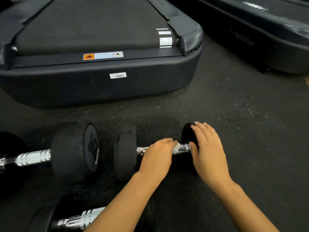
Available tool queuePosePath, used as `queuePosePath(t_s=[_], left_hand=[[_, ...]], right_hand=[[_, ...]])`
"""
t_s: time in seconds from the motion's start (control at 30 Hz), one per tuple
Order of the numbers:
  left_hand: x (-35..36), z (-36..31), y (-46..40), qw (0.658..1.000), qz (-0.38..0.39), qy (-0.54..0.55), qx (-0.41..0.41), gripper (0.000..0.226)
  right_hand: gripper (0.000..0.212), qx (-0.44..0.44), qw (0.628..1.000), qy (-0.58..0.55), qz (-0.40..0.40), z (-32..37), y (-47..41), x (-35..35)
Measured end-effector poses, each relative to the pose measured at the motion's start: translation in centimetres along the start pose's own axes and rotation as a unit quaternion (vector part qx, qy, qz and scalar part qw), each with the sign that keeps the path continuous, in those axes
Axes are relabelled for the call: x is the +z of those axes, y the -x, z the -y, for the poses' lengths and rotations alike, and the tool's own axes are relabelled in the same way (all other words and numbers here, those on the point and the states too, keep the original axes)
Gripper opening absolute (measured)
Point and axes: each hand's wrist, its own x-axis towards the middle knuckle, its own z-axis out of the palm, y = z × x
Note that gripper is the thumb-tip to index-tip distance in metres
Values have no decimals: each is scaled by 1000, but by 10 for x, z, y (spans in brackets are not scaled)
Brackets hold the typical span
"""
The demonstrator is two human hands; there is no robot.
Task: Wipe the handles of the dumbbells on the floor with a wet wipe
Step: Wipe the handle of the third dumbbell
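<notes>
A small black dumbbell [125, 153] lies on the dark rubber floor, its chrome handle [183, 148] running left to right. My left hand [158, 156] grips a white wet wipe [176, 147] wrapped against that handle, covering its middle. My right hand [207, 148] lies with straight fingers over the dumbbell's right head [187, 133]. A bigger dumbbell [73, 151] with a ridged chrome handle lies to the left. A third dumbbell [80, 218] lies at the bottom left, partly hidden by my left forearm.
The rear end of a black treadmill [100, 84] stands just beyond the dumbbells. A second treadmill [260, 39] runs along the upper right. Bare floor [250, 114] stretches to the right between them.
</notes>
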Motion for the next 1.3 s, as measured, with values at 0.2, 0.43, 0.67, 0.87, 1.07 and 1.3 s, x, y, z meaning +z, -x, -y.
queuePosePath(t_s=[0.2, 0.43, 0.67, 0.87, 1.07, 1.3], left_hand=[[-1, -7, -31, 995, 94, 25, -28, 22], [2, 3, -38, 990, 122, 65, -10, 22], [3, 1, -62, 980, 135, 120, -83, 18], [5, 0, -50, 988, 91, 113, -57, 13], [8, -5, -49, 993, 78, 76, -48, 21], [26, 1, -9, 975, -100, -122, 156, 27]], right_hand=[[49, 4, 997, 70, -23, -3, 3, 13], [49, -19, 996, 82, -19, -8, 2, 13], [48, -9, 997, 80, -21, -7, 1, 13], [49, -13, 996, 82, -21, -7, 1, 13], [49, -12, 996, 85, -23, -7, 2, 13], [49, -17, 997, 71, -33, -6, 3, 12]])
